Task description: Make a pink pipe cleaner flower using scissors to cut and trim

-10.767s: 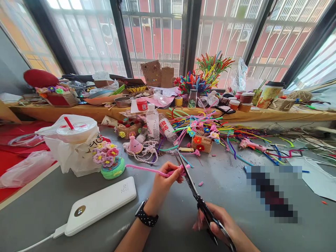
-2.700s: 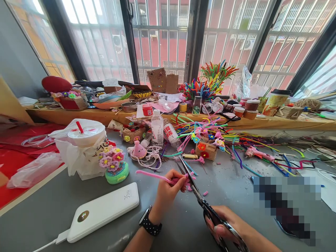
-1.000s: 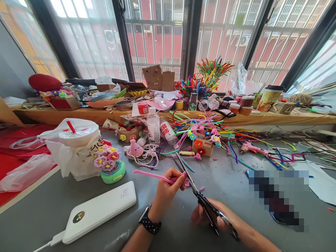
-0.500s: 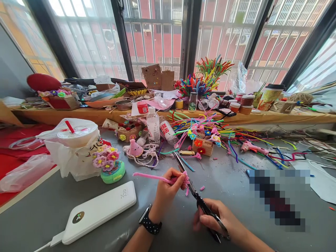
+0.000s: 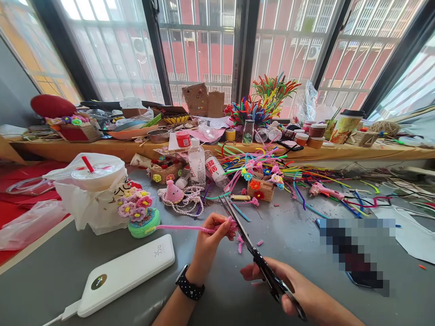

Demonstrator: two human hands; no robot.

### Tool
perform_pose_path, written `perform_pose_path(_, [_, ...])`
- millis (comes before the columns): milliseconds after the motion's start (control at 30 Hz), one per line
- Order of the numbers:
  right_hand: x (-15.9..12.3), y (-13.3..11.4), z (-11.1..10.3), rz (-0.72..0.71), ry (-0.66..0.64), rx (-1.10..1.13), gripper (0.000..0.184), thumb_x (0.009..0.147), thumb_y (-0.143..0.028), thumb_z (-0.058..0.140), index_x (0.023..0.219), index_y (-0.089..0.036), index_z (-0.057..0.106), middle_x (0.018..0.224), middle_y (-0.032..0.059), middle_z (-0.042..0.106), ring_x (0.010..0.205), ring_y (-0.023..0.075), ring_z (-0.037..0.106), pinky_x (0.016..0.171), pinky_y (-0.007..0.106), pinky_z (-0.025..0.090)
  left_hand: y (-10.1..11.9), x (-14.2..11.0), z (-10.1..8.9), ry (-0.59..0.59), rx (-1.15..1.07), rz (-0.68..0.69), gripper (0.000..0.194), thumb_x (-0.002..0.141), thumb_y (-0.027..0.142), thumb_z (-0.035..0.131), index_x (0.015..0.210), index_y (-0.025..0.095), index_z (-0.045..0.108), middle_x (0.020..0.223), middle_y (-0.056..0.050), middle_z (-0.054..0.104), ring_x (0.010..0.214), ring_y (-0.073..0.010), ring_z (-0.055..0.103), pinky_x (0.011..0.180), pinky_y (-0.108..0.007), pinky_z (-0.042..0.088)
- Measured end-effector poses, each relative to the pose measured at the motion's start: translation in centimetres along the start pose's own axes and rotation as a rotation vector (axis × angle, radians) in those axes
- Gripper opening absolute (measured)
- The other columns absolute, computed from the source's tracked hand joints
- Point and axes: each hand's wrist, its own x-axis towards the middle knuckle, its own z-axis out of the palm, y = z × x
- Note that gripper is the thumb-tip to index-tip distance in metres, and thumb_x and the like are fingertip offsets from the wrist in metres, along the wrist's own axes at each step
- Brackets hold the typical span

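My left hand [image 5: 209,242] pinches a pink pipe cleaner [image 5: 180,227] whose long stem points left towards a green flower pot. Its coiled end sits at my fingertips. My right hand [image 5: 288,285] grips black-handled scissors [image 5: 251,251]. The blades are nearly closed and point up-left, lying right beside the coiled pink end. Two small pink cut pieces [image 5: 240,243] lie on the grey table [image 5: 292,235] just below the blades.
A white power bank [image 5: 125,274] lies at the near left. A green pot of crocheted flowers [image 5: 141,213], a bagged drink cup [image 5: 97,174], pearl beads [image 5: 188,201], bottles, a small basket [image 5: 260,188], a pink glue gun [image 5: 322,190] and heaps of coloured pipe cleaners crowd the back.
The scissors have snipped shut beside the coiled end. A pink piece has dropped onto the table. The pipe cleaner stem has swung lower, level and further left.
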Motion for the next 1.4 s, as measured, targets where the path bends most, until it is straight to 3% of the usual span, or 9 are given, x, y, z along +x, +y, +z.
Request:
perform_pose_path(233, [-1.1, 0.4, -1.4, 0.06, 0.256, -0.256, 0.038, 0.072, -0.048, 0.053, 0.093, -0.016, 0.054, 0.103, 0.0107, 0.058, 0.095, 0.0235, 0.054, 0.082, 0.035, 0.04, 0.7, 0.1, 0.2, 0.037, 0.031, -0.054, 0.016, 0.065, 0.026, 0.065, 0.064, 0.015, 0.054, 0.059, 0.002, 0.058, 0.049, -0.0085, 0.052, 0.045, -0.02, 0.042])
perform_pose_path(400, [-2.5, 1.0, -4.8, 0.157, 0.521, -0.769, 0.027, 0.073, -0.042, 0.051, 0.082, -0.017, 0.056, 0.078, 0.0063, 0.063, 0.072, 0.022, 0.057, 0.064, 0.03, 0.044, 0.8, 0.4, -0.1, 0.121, 0.123, -0.101, 0.015, 0.066, 0.028, 0.064, 0.069, 0.014, 0.059, 0.065, -0.001, 0.061, 0.058, -0.0105, 0.056, 0.054, -0.022, 0.046])
perform_pose_path(533, [-3.5, 1.8, -7.8, 0.165, 0.652, -1.148, 0.024, 0.074, -0.035, 0.047, 0.088, -0.018, 0.058, 0.088, 0.0092, 0.061, 0.079, 0.0252, 0.056, 0.07, 0.035, 0.042, 0.6, 0.5, -0.4, 0.172, 0.133, -0.11, 0.019, 0.067, 0.028, 0.063, 0.079, 0.013, 0.061, 0.076, -0.004, 0.063, 0.072, -0.0139, 0.058, 0.066, -0.025, 0.048])
perform_pose_path(667, [-3.8, 2.0, -9.9, 0.217, 0.574, -1.3, 0.019, 0.072, -0.028, 0.048, 0.084, -0.018, 0.059, 0.082, 0.0081, 0.058, 0.074, 0.0223, 0.056, 0.068, 0.032, 0.043, 0.4, 0.6, -0.5, 0.184, 0.122, -0.125, 0.021, 0.066, 0.028, 0.063, 0.081, 0.013, 0.062, 0.079, -0.005, 0.063, 0.075, -0.0147, 0.058, 0.071, -0.027, 0.049])
perform_pose_path(800, [-3.6, 0.2, -10.4, 0.257, 0.479, -1.354, 0.013, 0.064, -0.02, 0.055, 0.077, -0.018, 0.059, 0.081, 0.0066, 0.058, 0.075, 0.0214, 0.054, 0.067, 0.03, 0.043, 0.3, 0.7, -0.5, 0.201, 0.122, -0.13, 0.021, 0.065, 0.028, 0.064, 0.08, 0.013, 0.063, 0.079, -0.005, 0.063, 0.075, -0.0153, 0.059, 0.07, -0.027, 0.049])
perform_pose_path(900, [-2.7, -1.1, -9.6, 0.266, 0.417, -1.371, 0.013, 0.067, -0.017, 0.053, 0.079, -0.018, 0.058, 0.082, 0.0067, 0.059, 0.078, 0.0216, 0.055, 0.069, 0.031, 0.042, 0.3, 0.7, -0.5, 0.202, 0.12, -0.132, 0.021, 0.065, 0.028, 0.064, 0.08, 0.013, 0.063, 0.078, -0.005, 0.063, 0.074, -0.015, 0.059, 0.07, -0.028, 0.049])
perform_pose_path(1067, [1.3, -0.4, -6.5, 0.069, 0.362, -1.403, 0.023, 0.074, -0.015, 0.048, 0.096, -0.018, 0.056, 0.096, 0.0089, 0.057, 0.089, 0.0219, 0.054, 0.075, 0.032, 0.042, 0.3, 0.7, -0.5, 0.184, 0.12, -0.124, 0.02, 0.067, 0.028, 0.062, 0.081, 0.013, 0.062, 0.079, -0.004, 0.063, 0.075, -0.0147, 0.058, 0.073, -0.028, 0.048])
perform_pose_path(1267, [4.9, 1.1, -5.1, -0.013, 0.316, -1.478, 0.016, 0.078, -0.01, 0.043, 0.077, -0.015, 0.059, 0.082, 0.0094, 0.059, 0.078, 0.0218, 0.054, 0.066, 0.031, 0.043, 0.3, 0.6, -0.6, 0.163, 0.137, -0.11, 0.02, 0.069, 0.029, 0.06, 0.081, 0.014, 0.062, 0.08, -0.004, 0.063, 0.077, -0.0151, 0.058, 0.074, -0.029, 0.047])
perform_pose_path(1400, [5.7, 0.9, -4.4, -0.162, 0.322, -1.371, 0.014, 0.08, -0.013, 0.044, 0.08, -0.017, 0.057, 0.082, 0.0068, 0.057, 0.079, 0.0186, 0.053, 0.069, 0.028, 0.042, 0.3, 0.6, -0.6, 0.185, 0.144, -0.116, 0.02, 0.066, 0.03, 0.062, 0.08, 0.015, 0.063, 0.078, -0.003, 0.063, 0.076, -0.0149, 0.059, 0.072, -0.028, 0.048])
